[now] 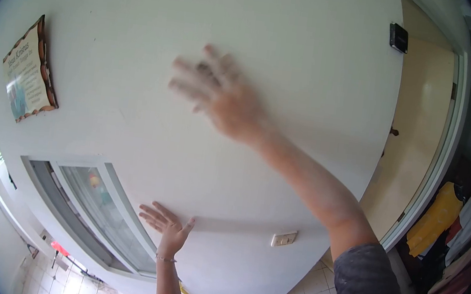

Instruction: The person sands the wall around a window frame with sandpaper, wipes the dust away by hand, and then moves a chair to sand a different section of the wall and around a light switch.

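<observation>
Palms open and empty, left hand (167, 228) flat on wall (318, 51), right hand (221, 95) blurred above; I judge even pressure best.

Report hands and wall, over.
Left hand open, spread on white wall. Right hand open, raised high, blurred. Framed plaque off to the side, clear of both.
</observation>
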Demonstrator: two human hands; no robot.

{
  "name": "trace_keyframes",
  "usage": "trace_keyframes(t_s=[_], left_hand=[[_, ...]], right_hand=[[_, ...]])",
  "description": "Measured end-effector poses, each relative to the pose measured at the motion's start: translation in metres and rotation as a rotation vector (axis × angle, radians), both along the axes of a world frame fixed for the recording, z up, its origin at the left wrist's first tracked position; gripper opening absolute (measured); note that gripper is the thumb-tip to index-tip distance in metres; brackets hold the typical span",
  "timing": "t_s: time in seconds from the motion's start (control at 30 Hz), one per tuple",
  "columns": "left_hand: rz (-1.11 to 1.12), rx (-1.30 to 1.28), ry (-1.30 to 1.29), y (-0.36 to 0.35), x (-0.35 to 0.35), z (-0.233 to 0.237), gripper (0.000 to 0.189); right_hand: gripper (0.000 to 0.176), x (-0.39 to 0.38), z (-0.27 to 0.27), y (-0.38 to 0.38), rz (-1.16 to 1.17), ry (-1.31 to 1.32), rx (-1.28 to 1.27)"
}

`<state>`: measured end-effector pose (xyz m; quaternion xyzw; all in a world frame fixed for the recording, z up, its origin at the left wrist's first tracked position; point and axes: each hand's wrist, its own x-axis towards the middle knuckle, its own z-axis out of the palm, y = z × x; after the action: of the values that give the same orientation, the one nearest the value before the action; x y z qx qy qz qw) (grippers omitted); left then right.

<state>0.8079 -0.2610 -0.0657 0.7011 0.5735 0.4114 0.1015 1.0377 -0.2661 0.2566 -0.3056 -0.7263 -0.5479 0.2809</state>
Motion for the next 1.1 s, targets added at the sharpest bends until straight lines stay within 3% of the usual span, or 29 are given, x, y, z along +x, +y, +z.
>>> trace_keyframes(t_s=[0.1,0.2,0.3,0.4,0.5,0.6,0.67,0.8,0.9,1.0,1.1], left_hand=[[-0.069,-0.106,-0.250,-0.021,0.020,0.026,0.128],[-0.217,-0.136,-0.287,-0.046,0.024,0.048,0.121],[-0.239,-0.173,-0.224,-0.070,0.017,0.060,0.095],[-0.245,-0.228,-0.215,-0.078,0.008,0.057,0.079],[-0.246,-0.256,-0.246,-0.090,0.004,0.053,0.067],[-0.248,-0.206,-0.267,-0.082,0.018,0.044,0.060],[-0.208,-0.170,-0.275,-0.080,0.028,0.039,0.054],[-0.085,0.046,-0.302,-0.082,0.070,0.066,0.041],[-0.123,0.165,-0.307,-0.094,0.083,0.090,0.042],[-0.243,0.236,-0.358,-0.121,0.098,0.139,0.045],[-0.376,0.333,-0.427,-0.149,0.120,0.169,0.054]], right_hand=[[0.064,-0.024,-0.038,0.016,-0.031,-0.155,0.107],[0.064,-0.019,-0.035,0.011,0.146,0.042,-0.092],[0.063,0.014,-0.015,0.000,0.112,0.305,0.057],[0.061,0.053,-0.006,-0.004,0.242,0.354,0.144],[0.058,0.091,0.008,-0.009,0.336,0.309,0.077],[0.055,0.097,0.008,-0.017,0.243,0.175,0.137],[0.053,0.088,0.000,-0.030,0.213,0.079,0.032],[0.055,0.081,-0.016,-0.028,0.204,-0.027,0.012],[0.057,0.087,-0.020,-0.022,0.521,0.242,0.002],[0.061,0.095,-0.041,-0.039,0.857,0.411,-0.345],[0.058,0.091,-0.084,-0.072,1.102,0.873,-0.707]])
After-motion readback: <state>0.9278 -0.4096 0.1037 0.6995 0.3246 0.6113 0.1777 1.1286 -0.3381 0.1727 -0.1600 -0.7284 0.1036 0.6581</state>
